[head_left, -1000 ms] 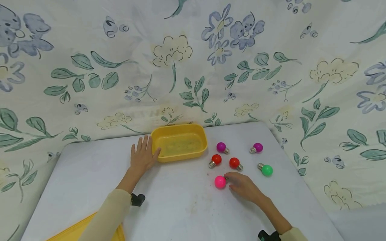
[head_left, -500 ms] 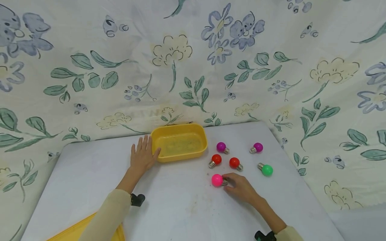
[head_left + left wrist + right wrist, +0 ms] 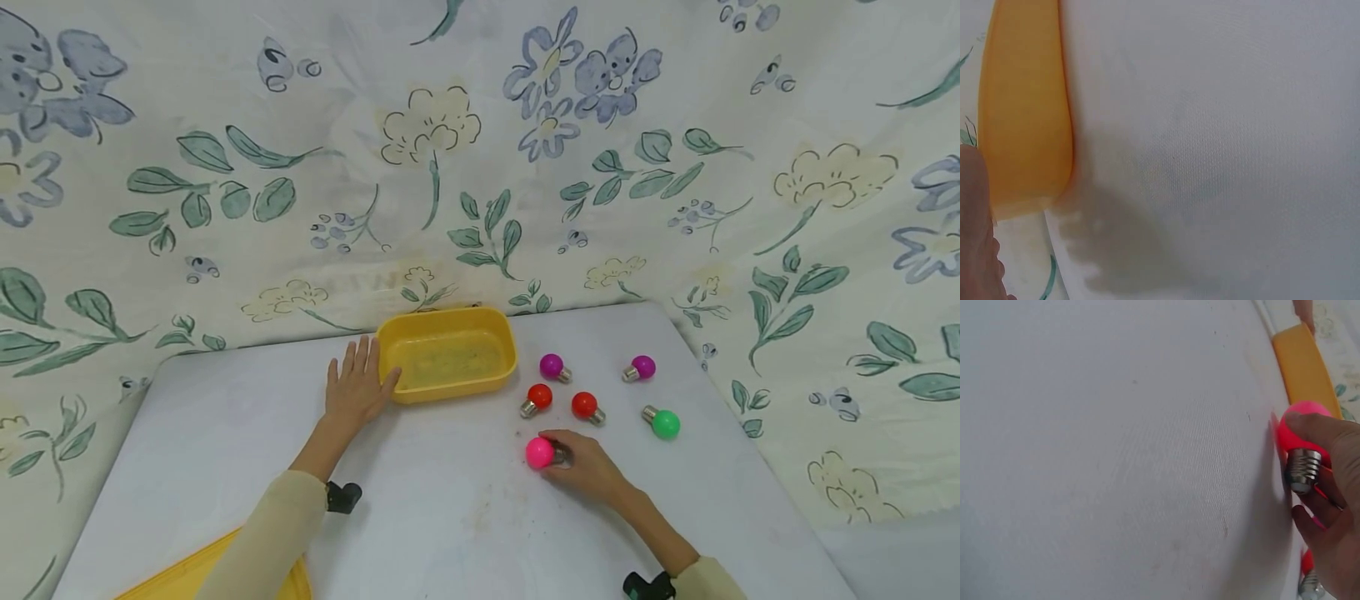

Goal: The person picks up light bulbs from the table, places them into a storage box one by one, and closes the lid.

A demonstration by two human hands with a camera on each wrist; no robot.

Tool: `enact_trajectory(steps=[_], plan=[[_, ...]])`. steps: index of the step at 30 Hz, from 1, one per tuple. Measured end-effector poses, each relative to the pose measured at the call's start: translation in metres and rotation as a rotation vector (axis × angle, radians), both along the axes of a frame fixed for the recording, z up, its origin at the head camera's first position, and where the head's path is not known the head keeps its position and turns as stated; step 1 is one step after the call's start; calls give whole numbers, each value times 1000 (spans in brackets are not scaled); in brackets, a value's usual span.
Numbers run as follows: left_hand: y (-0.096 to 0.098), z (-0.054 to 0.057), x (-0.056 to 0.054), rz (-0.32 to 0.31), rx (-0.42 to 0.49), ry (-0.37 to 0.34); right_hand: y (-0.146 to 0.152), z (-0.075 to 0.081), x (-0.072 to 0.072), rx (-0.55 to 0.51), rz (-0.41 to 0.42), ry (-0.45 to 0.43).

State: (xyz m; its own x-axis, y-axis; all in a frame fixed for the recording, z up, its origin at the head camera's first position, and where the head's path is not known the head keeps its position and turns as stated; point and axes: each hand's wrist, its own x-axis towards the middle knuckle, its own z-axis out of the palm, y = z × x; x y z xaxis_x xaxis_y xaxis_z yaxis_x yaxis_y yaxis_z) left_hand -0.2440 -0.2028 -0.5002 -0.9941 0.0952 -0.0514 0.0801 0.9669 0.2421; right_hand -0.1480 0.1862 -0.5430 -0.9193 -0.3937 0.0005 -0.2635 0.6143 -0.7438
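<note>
Your right hand (image 3: 585,467) has moved left. A second ago your fingertips were at the metal base (image 3: 1303,467) of the pink bulb (image 3: 539,453); now your thumb (image 3: 1316,428) lies on its globe. Bulb shifted slightly left, base swung from up-and-right to nearly straight right. Your right sleeve (image 3: 708,581) and black wrist device (image 3: 649,587) shifted left too.

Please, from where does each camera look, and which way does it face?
Head: worn on the head, facing forward and down at table, tub, bulbs; left hand, right hand and sleeves show.
Left wrist: on that wrist, facing table and tub; part of the left hand at left edge.
Right wrist: on that wrist, facing table, pink bulb and tub; right hand at right, seemingly left hand at top.
Head and right wrist share the pink bulb.
</note>
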Motion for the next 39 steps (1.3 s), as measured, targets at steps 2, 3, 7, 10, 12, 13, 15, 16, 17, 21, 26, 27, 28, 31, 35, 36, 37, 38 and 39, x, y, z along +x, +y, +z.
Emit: enact_trajectory(steps=[2, 3, 7, 10, 12, 13, 15, 16, 17, 21, 26, 27, 28, 31, 35, 36, 37, 38, 39], plan=[[0, 1, 0, -1, 4, -4, -2, 0, 0, 1, -4, -12], [0, 1, 1, -1, 6, -5, -3, 0, 0, 6, -6, -13], [0, 2, 1, 0, 5, -4, -8, 2, -1, 5, 0, 0], [0, 1, 1, 1, 2, 3, -13, 5, -2, 14, 22, 34], [-1, 0, 0, 1, 2, 8, -17, 7, -3, 28, 34, 53], [-2, 0, 0, 0, 4, 9, -19, 9, -4, 33, 39, 58], [-2, -1, 0, -1, 8, 10, -23, 13, -6, 43, 44, 59], [-2, -1, 0, -1, 8, 10, -25, 15, -7, 41, 47, 58], [-2, -1, 0, -2, 8, 9, -27, 17, -9, 46, 49, 62], [-2, 0, 0, -1, 5, 3, -36, 27, -16, 40, 63, 86], [-2, 0, 0, 0, 6, -5, -49, 36, -27, 23, 75, 119], [-2, 0, 0, 1, 8, -7, -51, 38, -29, 17, 78, 119], [-2, 0, 0, 2, 10, -9, -54, 40, -32, 15, 79, 119], [-1, 1, 0, 3, 13, -13, -62, 47, -40, 17, 91, 135], [-1, 1, 0, 3, 4, -22, -72, 57, -52, 14, 110, 164], [0, 1, 0, 4, 3, -22, -74, 59, -56, 15, 108, 165], [0, 1, -1, 3, -1, -24, -76, 62, -59, 15, 106, 167], [0, 1, -1, 3, -3, -27, -79, 65, -61, 15, 99, 162], [0, 1, 0, 2, -2, -27, -81, 68, -64, 18, 94, 159]])
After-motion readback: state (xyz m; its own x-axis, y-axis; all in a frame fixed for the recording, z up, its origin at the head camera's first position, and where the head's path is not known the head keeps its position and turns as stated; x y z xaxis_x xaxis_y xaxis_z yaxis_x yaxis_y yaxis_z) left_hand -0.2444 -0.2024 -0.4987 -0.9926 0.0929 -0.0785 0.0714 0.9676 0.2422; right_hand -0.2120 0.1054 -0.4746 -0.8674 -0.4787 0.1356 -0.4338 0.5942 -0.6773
